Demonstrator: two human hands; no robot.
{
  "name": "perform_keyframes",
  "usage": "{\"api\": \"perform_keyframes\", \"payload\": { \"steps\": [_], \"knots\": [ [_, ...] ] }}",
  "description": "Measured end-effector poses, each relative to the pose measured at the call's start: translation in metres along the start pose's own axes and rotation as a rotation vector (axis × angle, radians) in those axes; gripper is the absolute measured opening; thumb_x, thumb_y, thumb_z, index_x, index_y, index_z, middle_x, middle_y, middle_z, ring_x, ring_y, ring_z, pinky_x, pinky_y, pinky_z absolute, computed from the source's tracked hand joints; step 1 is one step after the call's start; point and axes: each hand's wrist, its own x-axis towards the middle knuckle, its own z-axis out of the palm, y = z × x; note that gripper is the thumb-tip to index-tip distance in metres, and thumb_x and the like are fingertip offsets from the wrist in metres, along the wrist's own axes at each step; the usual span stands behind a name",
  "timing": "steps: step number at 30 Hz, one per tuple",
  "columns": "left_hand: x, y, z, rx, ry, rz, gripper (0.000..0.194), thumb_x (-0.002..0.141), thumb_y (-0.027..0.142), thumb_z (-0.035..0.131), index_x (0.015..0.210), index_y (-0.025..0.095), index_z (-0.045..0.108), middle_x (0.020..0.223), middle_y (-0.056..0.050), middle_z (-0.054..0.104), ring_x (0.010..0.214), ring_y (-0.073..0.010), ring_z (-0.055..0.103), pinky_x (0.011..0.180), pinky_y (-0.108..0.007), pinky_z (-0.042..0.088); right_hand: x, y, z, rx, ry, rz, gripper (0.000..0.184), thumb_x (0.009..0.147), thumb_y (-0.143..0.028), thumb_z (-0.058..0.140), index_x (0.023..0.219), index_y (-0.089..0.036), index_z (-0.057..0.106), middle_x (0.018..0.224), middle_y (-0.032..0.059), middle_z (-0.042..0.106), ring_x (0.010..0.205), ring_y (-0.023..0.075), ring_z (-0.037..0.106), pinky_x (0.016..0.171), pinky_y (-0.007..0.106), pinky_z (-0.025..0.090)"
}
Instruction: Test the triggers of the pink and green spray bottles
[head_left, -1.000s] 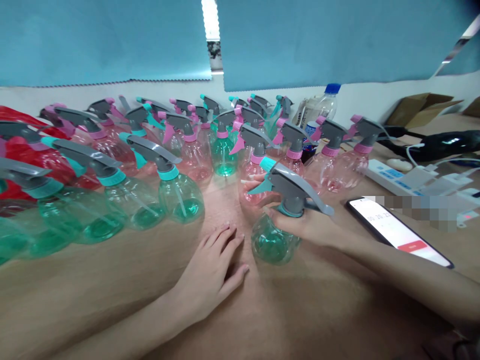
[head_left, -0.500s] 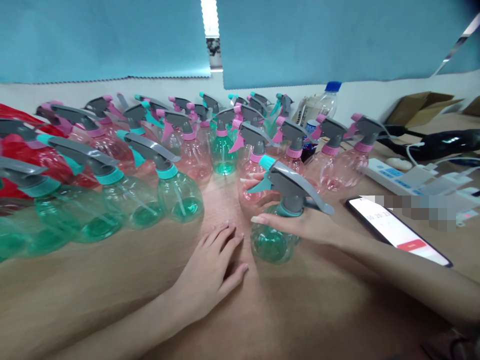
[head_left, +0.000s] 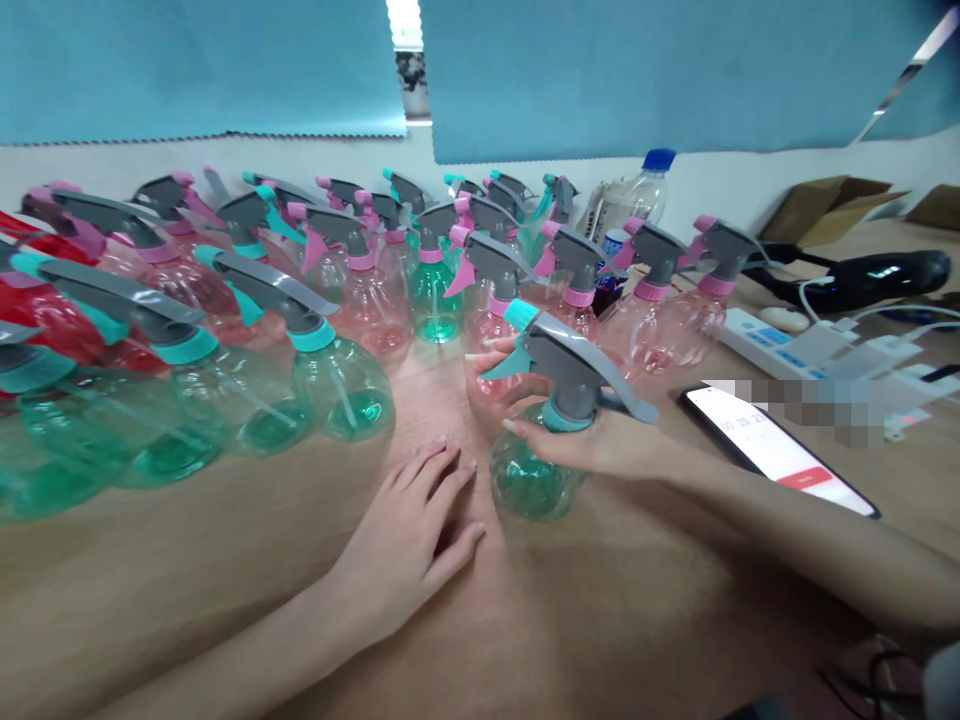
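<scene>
My right hand [head_left: 570, 437] is around the neck and shoulder of a green spray bottle [head_left: 529, 485], thumb in front and fingers behind. The bottle stands upright on the table, its grey head with a turquoise nozzle and trigger pointing away to the left. My left hand [head_left: 420, 510] lies palm down on the wood to the left of it, holding nothing, fingers loosely stretched. A green spray bottle [head_left: 341, 390] with a turquoise collar stands beyond my left hand. Just behind my right hand's fingers is a pink spray bottle [head_left: 493, 325], partly hidden.
Rows of pink and green spray bottles [head_left: 232, 400] fill the left and back of the table. On the right are a phone [head_left: 780, 445] with a lit screen, a white power strip [head_left: 776, 345] with plugs, a black glossy object [head_left: 885, 282] and an open cardboard box [head_left: 825, 220].
The camera view has shifted slightly, so everything sits a little farther left and most things a little higher. Both hands and the held spray bottle keep nearly the same pose.
</scene>
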Motion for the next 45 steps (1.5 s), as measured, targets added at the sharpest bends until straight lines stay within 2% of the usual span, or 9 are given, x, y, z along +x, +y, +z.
{"api": "perform_keyframes", "payload": {
  "steps": [5,10,17,24,28,32,37,41,45],
  "knots": [
    [-0.001,-0.002,0.002,0.003,0.01,0.007,0.045,0.095,0.041,0.045,0.13,0.013,0.05,0.136,-0.017,0.051,0.13,-0.0326,0.042,0.102,-0.051,0.038,0.0,-0.003,-0.002,-0.075,-0.012,0.07,0.011,0.075,-0.015,0.053,0.08,-0.024,0.058,0.083,-0.0014,0.065,0.085,0.0149,0.065,0.078,0.028,0.056],
    [-0.002,-0.004,0.006,0.008,0.051,0.018,0.045,0.095,0.041,0.045,0.131,0.013,0.049,0.136,-0.017,0.051,0.129,-0.0326,0.042,0.103,-0.051,0.038,0.0,-0.007,-0.004,-0.075,-0.004,0.056,0.016,0.073,-0.01,0.05,0.08,-0.023,0.057,0.08,-0.0019,0.064,0.078,0.0128,0.065,0.075,0.026,0.054],
    [-0.001,-0.002,0.002,0.018,0.019,0.021,0.046,0.095,0.04,0.045,0.13,0.012,0.049,0.136,-0.018,0.051,0.129,-0.0331,0.042,0.102,-0.052,0.039,0.002,-0.014,-0.005,-0.039,0.004,0.006,0.017,0.07,-0.009,0.049,0.078,-0.022,0.055,0.087,-0.001,0.063,0.076,0.0127,0.064,0.071,0.026,0.054],
    [-0.001,-0.001,0.002,0.005,0.02,0.021,0.045,0.094,0.038,0.047,0.129,0.011,0.05,0.135,-0.018,0.051,0.128,-0.034,0.043,0.101,-0.054,0.04,0.002,-0.024,-0.006,-0.078,0.018,0.033,0.014,0.071,-0.01,0.05,0.065,-0.023,0.048,0.063,-0.0041,0.053,0.069,0.0125,0.06,0.066,0.023,0.052],
    [-0.002,-0.001,0.002,-0.002,0.012,0.017,0.044,0.094,0.038,0.047,0.129,0.011,0.05,0.135,-0.018,0.051,0.128,-0.0334,0.043,0.101,-0.054,0.039,0.002,-0.022,-0.007,-0.066,0.02,-0.01,0.015,0.069,-0.009,0.05,0.066,-0.023,0.047,0.069,-0.0037,0.054,0.067,0.011,0.058,0.063,0.022,0.052],
    [-0.002,0.0,0.001,-0.005,0.014,0.011,0.044,0.094,0.038,0.047,0.129,0.012,0.05,0.136,-0.017,0.051,0.129,-0.0332,0.042,0.102,-0.054,0.039,0.0,-0.015,-0.006,-0.094,0.005,0.022,0.012,0.07,-0.011,0.048,0.067,-0.023,0.051,0.072,-0.0029,0.057,0.063,0.0106,0.057,0.061,0.023,0.052],
    [-0.002,-0.001,0.001,-0.009,0.019,0.008,0.043,0.094,0.038,0.047,0.129,0.013,0.05,0.135,-0.016,0.052,0.129,-0.0324,0.043,0.102,-0.053,0.039,-0.004,-0.008,-0.005,-0.022,0.02,0.022,0.022,0.071,-0.009,0.051,0.086,-0.024,0.058,0.083,-0.0023,0.064,0.078,0.0134,0.065,0.073,0.026,0.056],
    [-0.002,-0.001,0.001,-0.007,0.018,0.008,0.045,0.094,0.039,0.047,0.13,0.013,0.049,0.136,-0.017,0.051,0.129,-0.0324,0.043,0.102,-0.052,0.039,-0.005,-0.005,-0.005,0.01,0.009,-0.007,0.02,0.071,-0.009,0.052,0.082,-0.024,0.06,0.093,-0.0005,0.067,0.083,0.0149,0.066,0.079,0.029,0.057],
    [-0.001,0.0,0.002,-0.004,0.008,0.004,0.044,0.094,0.038,0.048,0.13,0.013,0.05,0.137,-0.016,0.051,0.13,-0.0325,0.041,0.103,-0.052,0.038,-0.006,-0.002,-0.005,0.029,0.01,-0.002,0.024,0.075,-0.01,0.054,0.092,-0.024,0.061,0.095,-0.0009,0.068,0.086,0.0152,0.067,0.081,0.03,0.056]
  ]
}}
